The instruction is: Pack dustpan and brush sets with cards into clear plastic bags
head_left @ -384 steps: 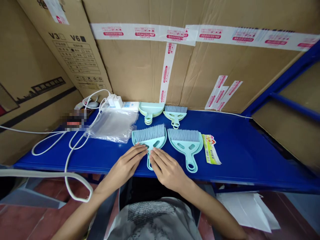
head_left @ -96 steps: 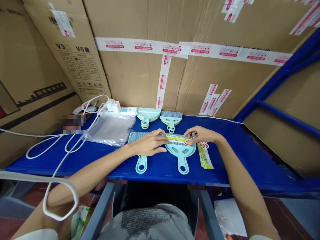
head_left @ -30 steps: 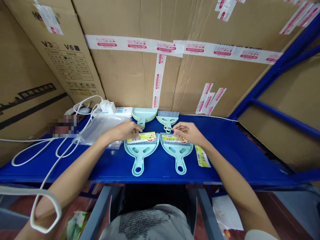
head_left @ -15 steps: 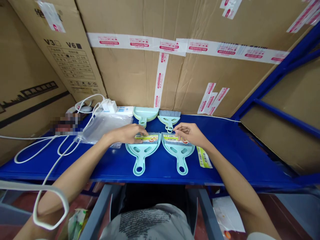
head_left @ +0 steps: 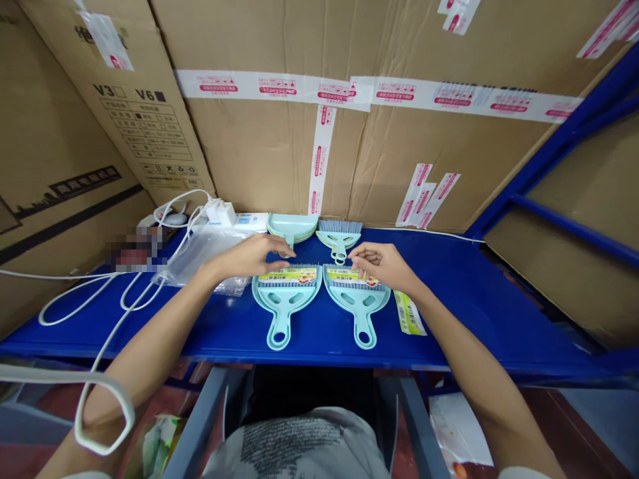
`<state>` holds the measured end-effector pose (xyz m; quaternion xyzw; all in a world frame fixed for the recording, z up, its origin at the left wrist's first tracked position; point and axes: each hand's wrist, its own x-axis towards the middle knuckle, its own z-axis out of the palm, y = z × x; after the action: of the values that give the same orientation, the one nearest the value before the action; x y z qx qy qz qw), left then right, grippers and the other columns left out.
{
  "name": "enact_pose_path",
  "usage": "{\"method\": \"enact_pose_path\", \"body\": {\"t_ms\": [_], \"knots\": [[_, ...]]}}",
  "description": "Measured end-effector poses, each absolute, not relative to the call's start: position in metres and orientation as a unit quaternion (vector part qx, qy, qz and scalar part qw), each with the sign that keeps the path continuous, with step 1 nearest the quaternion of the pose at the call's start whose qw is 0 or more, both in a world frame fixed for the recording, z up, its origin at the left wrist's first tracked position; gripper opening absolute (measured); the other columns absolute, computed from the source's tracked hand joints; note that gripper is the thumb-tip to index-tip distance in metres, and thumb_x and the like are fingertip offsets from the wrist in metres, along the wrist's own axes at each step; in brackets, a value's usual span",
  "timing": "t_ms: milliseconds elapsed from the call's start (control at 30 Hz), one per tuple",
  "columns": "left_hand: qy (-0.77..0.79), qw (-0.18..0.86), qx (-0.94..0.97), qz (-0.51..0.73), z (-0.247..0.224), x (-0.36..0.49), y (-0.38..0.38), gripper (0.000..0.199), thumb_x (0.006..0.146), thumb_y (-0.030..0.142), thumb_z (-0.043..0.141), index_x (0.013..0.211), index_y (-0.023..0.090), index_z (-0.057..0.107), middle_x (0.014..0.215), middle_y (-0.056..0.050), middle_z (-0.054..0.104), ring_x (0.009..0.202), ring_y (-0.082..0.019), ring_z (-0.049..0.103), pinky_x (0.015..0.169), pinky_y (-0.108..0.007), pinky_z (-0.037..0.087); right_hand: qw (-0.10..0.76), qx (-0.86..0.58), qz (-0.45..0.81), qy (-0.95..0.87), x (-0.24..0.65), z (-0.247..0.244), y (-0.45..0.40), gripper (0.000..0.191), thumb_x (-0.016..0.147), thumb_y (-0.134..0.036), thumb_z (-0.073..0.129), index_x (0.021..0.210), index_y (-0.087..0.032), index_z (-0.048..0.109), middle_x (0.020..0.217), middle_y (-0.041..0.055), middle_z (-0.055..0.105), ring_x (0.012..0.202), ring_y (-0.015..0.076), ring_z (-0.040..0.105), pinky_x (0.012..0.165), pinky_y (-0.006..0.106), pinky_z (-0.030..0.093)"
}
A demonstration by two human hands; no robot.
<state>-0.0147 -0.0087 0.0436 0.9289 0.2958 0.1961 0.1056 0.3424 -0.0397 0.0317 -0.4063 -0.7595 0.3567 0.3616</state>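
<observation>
Two pale green dustpan-and-brush sets lie side by side on the blue table. The left set (head_left: 280, 306) and the right set (head_left: 357, 307) have their handles toward me, with yellow-and-white labels across the grey bristles. My left hand (head_left: 257, 255) hovers above the left label (head_left: 297, 275), thumb and fingers apart, holding nothing. My right hand (head_left: 380, 263) is loosely curled over the right label (head_left: 370, 279), its fingertips close to it; whether they touch is unclear. Nothing shows in its fingers. Another label (head_left: 410, 314) lies beside the right set.
Stacked dustpans (head_left: 292, 226) and stacked brushes (head_left: 339, 234) stand at the back. Clear plastic bags (head_left: 192, 253), a power strip (head_left: 252, 221) and white cables (head_left: 90, 279) lie on the left. Cardboard (head_left: 269, 153) walls the table's back; a blue frame (head_left: 564, 226) stands right.
My left hand has lifted off the left label and moved slightly up and back, its fingers opening. My right hand has hardly moved.
</observation>
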Motion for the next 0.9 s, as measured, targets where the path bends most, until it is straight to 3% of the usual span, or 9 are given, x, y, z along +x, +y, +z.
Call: {"method": "enact_pose_path", "body": {"t_ms": [167, 233, 267, 367, 467, 667, 900], "knots": [[0.425, -0.028, 0.853, 0.302, 0.049, -0.028, -0.002, 0.030, 0.100, 0.036, 0.058, 0.099, 0.019, 0.082, 0.095, -0.008, 0.083, 0.073, -0.022, 0.073, 0.072, -0.032, 0.051, 0.360, -0.430, 0.317, -0.764, 0.359, 0.037, -0.029, 0.033, 0.092, -0.052, 0.074, 0.099, -0.020, 0.076, 0.083, 0.0072, 0.078, 0.067, 0.0198, 0.071, 0.061, 0.033, 0.056], [0.453, -0.059, 0.832, 0.315, 0.047, -0.029, 0.000, 0.031, 0.099, 0.037, 0.056, 0.099, 0.019, 0.082, 0.089, -0.007, 0.083, 0.069, -0.021, 0.073, 0.068, -0.031, 0.048, 0.301, -0.430, 0.293, -0.799, 0.375, 0.041, -0.025, 0.043, 0.089, -0.053, 0.077, 0.118, -0.021, 0.077, 0.100, 0.0099, 0.079, 0.088, 0.0247, 0.075, 0.077, 0.038, 0.059], [0.457, -0.070, 0.829, 0.315, 0.045, -0.028, 0.000, 0.032, 0.099, 0.037, 0.056, 0.100, 0.019, 0.082, 0.086, -0.007, 0.083, 0.068, -0.022, 0.073, 0.068, -0.031, 0.048, 0.250, -0.425, 0.287, -0.821, 0.383, 0.043, -0.024, 0.057, 0.086, -0.054, 0.081, 0.134, -0.024, 0.073, 0.113, 0.0110, 0.078, 0.102, 0.0279, 0.073, 0.088, 0.041, 0.059], [0.453, -0.101, 0.838, 0.287, 0.038, -0.020, -0.002, 0.034, 0.101, 0.036, 0.053, 0.103, 0.019, 0.083, 0.082, -0.008, 0.082, 0.072, -0.024, 0.075, 0.067, -0.032, 0.046, 0.086, -0.408, 0.285, -0.863, 0.405, 0.046, -0.023, 0.126, 0.070, -0.056, 0.093, 0.173, -0.032, 0.027, 0.147, 0.0130, 0.063, 0.135, 0.0352, 0.059, 0.115, 0.051, 0.046], [0.446, -0.122, 0.853, 0.243, 0.030, -0.010, -0.003, 0.035, 0.102, 0.035, 0.050, 0.107, 0.020, 0.082, 0.083, -0.008, 0.082, 0.076, -0.027, 0.076, 0.066, -0.033, 0.043, -0.002, -0.401, 0.286, -0.870, 0.410, 0.042, -0.025, 0.159, 0.060, -0.059, 0.098, 0.175, -0.030, -0.008, 0.156, 0.0155, 0.051, 0.145, 0.0401, 0.047, 0.123, 0.056, 0.035], [0.434, -0.150, 0.870, 0.181, 0.020, -0.004, -0.001, 0.037, 0.105, 0.033, 0.046, 0.102, 0.023, 0.082, 0.079, -0.009, 0.078, 0.071, -0.026, 0.072, 0.064, -0.033, 0.040, -0.026, -0.388, 0.248, -0.887, 0.394, 0.034, -0.027, 0.169, 0.053, -0.070, 0.098, 0.175, -0.030, -0.011, 0.157, 0.0189, 0.045, 0.147, 0.0480, 0.038, 0.124, 0.065, 0.027], [0.422, -0.157, 0.873, 0.188, 0.017, -0.003, -0.001, 0.034, 0.104, 0.031, 0.047, 0.102, 0.023, 0.081, 0.079, -0.009, 0.078, 0.070, -0.023, 0.071, 0.062, -0.032, 0.038, -0.043, -0.400, 0.239, -0.884, 0.388, 0.039, -0.032, 0.167, 0.052, -0.074, 0.096, 0.175, -0.031, -0.007, 0.157, 0.0190, 0.044, 0.144, 0.0489, 0.041, 0.123, 0.064, 0.028]]}}
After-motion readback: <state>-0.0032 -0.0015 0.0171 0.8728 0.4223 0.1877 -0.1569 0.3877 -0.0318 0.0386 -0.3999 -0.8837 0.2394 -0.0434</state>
